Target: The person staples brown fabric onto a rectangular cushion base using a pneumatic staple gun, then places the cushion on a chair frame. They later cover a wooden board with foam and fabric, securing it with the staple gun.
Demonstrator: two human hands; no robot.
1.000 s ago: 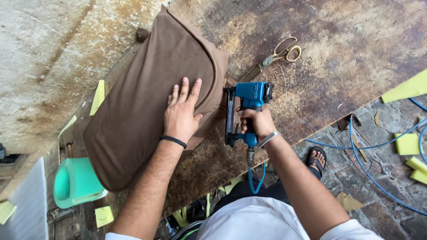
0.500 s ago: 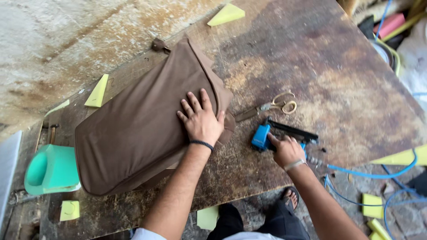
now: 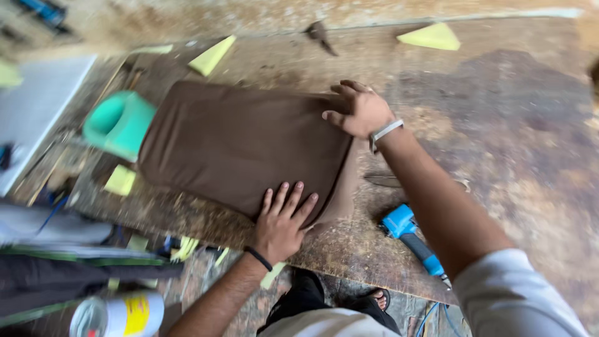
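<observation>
The brown fabric-covered rectangular cushion (image 3: 240, 146) lies flat on the worn wooden surface (image 3: 499, 118), its long side running left to right and its near long edge close to the near edge of the surface. The left hand (image 3: 284, 218) rests palm down on the cushion's near right corner, fingers spread and flat, closed on nothing. The right hand (image 3: 359, 111) sits at the far right corner, fingers curled onto the fabric edge there; whether it pinches the cloth cannot be told. A loose flap of brown fabric hangs off the right end between the two hands.

At the cushion's left end a teal foam block (image 3: 118, 123) touches or nearly touches it, with a small yellow foam piece (image 3: 120, 180) just beside the near left corner. A blue pneumatic stapler (image 3: 412, 240) lies on the surface near the front edge, under the right forearm, apart from the cushion. Two yellow foam wedges (image 3: 212, 55) (image 3: 430, 36) lie toward the far edge. The right half of the surface is open. Blur hides the items at far left.
</observation>
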